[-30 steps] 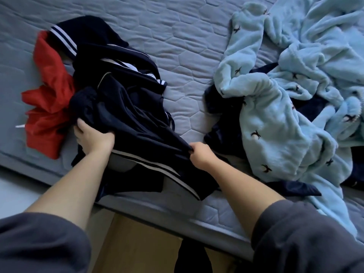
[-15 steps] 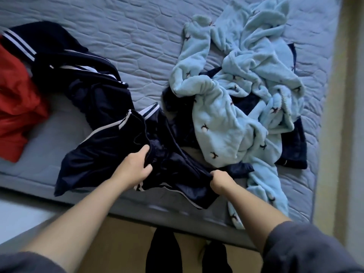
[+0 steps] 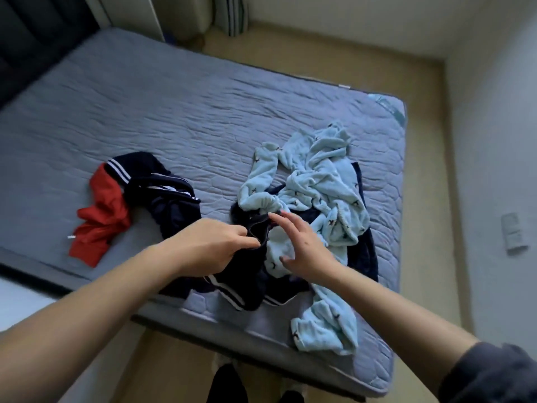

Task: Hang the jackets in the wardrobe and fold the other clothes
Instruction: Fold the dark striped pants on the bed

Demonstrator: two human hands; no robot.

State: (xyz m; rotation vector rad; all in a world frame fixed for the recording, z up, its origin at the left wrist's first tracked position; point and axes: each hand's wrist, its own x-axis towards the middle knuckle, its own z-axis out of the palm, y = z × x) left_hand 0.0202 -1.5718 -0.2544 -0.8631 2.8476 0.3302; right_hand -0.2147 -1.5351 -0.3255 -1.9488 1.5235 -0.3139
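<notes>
Navy garment [image 3: 241, 279] bunched at the near edge of the bed [image 3: 174, 112].
Left hand [image 3: 212, 245] pinches its lifted edge; right hand [image 3: 303, 247] hovers just right of that edge, fingers [image 3: 279, 219] spread, holding nothing.

R sleeve [image 3: 494, 376]: dk grey, thick soft fabric, bunched nr elbow | trousers [image 3: 228, 383]: dk, both legs

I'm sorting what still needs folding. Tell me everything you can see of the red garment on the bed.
The red garment is plain, soft-looking cloth, crumpled in a loose heap. A small white tip, perhaps a cord end, shows at its lower left. It lies on the grey quilted mattress near its front edge. Its upper right meets the navy striped garment.
</notes>
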